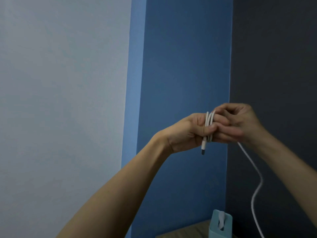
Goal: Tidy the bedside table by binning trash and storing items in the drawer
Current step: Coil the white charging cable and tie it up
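Observation:
A white charging cable [209,125] is wound in a few loops round the fingers of my left hand [187,133], which is raised in front of the blue wall. One plug end hangs down below that hand. My right hand [240,122] touches the left fingertips and pinches the cable. The loose length of cable runs down from my right hand and leaves the view at the bottom right. A corner of the wooden bedside table [185,231] shows at the bottom. The drawer and the bin are out of view.
A teal tissue box [216,225] with a white tissue sticking out stands on the table's back corner. Behind are a pale wall on the left, a blue wall section in the middle and a dark wall on the right.

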Motion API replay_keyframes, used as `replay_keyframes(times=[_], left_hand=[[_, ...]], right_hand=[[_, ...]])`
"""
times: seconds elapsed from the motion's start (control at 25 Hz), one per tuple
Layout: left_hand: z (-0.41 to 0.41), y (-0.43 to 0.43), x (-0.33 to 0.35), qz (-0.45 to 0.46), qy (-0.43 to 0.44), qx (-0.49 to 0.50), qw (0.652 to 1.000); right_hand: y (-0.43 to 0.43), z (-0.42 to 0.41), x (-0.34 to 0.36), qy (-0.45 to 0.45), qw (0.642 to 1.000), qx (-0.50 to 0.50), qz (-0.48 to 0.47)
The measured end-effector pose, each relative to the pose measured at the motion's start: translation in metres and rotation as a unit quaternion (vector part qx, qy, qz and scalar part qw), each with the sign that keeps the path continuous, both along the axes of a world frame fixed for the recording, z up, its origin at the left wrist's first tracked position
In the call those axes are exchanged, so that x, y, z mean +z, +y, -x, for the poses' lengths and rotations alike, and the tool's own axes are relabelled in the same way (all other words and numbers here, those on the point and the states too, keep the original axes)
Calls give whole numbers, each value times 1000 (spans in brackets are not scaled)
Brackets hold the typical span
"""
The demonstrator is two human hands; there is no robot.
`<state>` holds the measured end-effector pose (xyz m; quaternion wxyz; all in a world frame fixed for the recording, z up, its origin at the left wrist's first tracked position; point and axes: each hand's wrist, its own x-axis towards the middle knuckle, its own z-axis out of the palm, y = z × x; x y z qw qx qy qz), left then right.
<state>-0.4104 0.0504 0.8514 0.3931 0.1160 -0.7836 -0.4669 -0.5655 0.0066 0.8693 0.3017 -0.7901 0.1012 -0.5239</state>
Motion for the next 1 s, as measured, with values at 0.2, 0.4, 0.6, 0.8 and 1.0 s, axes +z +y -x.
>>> replay_keyframes(times=[0.2,0.4,0.6,0.8,1.0], left_hand=[[-2,1,8,35,65,12,997],[-16,1,15,81,56,106,989],[-24,-3,14,87,-5,191,978],[-25,-6,4,84,-60,211,972],[-16,3,-9,53,-74,68,993]], right_hand=[[-3,-22,-23,-2,995,-37,-90],[22,-21,-45,168,979,-106,44],[39,-4,-25,364,833,-299,289],[51,11,3,257,857,-232,382],[30,9,21,143,965,-56,211]])
